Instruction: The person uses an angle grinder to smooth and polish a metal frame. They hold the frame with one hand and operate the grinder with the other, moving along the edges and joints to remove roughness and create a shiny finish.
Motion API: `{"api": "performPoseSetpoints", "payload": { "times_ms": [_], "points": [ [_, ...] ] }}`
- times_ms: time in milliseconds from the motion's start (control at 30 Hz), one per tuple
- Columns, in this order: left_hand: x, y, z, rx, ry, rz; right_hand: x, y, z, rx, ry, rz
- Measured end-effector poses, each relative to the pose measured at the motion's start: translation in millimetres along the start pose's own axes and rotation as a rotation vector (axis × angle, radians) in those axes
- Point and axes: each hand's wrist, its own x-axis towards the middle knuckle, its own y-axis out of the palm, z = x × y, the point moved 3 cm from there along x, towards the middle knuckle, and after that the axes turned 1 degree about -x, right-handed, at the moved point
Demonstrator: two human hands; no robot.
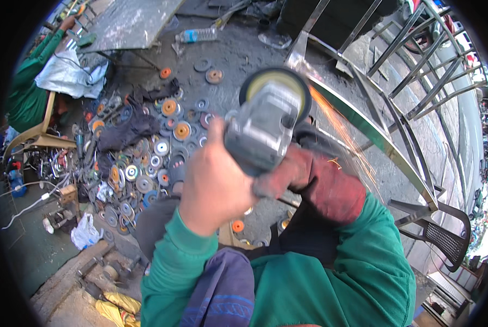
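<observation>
An angle grinder point(263, 131) is raised in front of me, blurred by motion. My left hand point(211, 177), bare, is wrapped round its body with the thumb up along the side. My right hand point(320, 182), in a red work glove, closes on the grinder's rear part; some fingers are hidden behind it. The round disc point(276, 82) is at or very near the upper end of a long metal bar point(372, 122), and contact is hidden. Orange sparks point(336, 122) stream down and right beside the bar.
Many used grinding discs point(182, 131) cover the floor at left. A plastic bottle point(197, 35) lies beyond. Metal frames point(413, 71) stand at right above a black perforated seat point(445, 237). Another person's green sleeve point(36, 60) shows at far left near a metal-topped table point(129, 24).
</observation>
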Motion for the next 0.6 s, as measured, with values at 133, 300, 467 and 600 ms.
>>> {"api": "performPoseSetpoints", "payload": {
  "times_ms": [133,300,467,600],
  "points": [
    [-4.5,0.5,2.0,-0.044,-0.003,-0.028,-3.2,6.2,5.1,0.020,0.082,-0.066],
    [-3.2,-0.1,6.0,-0.021,0.019,-0.042,-6.0,8.5,5.1,0.051,0.201,-0.103],
    [-3.1,2.2,6.7,0.003,-0.010,0.018,-3.9,10.8,8.4,0.080,0.068,-0.004],
    [-5.5,-0.9,9.7,0.012,-0.020,-0.016,0.5,10.2,6.7,0.073,0.163,0.074]
  ]
}}
